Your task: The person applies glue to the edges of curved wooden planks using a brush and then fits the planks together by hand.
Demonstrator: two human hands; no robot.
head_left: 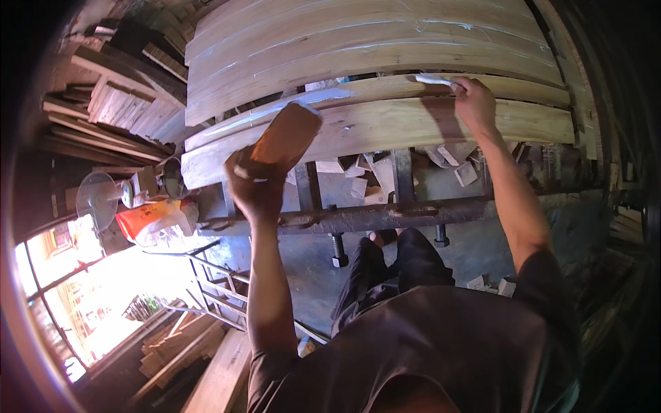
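Brown container (pixel 290 136), perhaps — left hand (pixel 255 184); pale tool (pixel 432 80) — right hand (pixel 476 107).

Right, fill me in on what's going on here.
A person is working over long wooden boards laid side by side on a dark metal frame. The left hand has a brown box-shaped object in its grip, tilted above the nearest boards. The right hand holds a slim white tool at the second-nearest board; whether its tip touches is unclear. Whitish streaks mark several boards.
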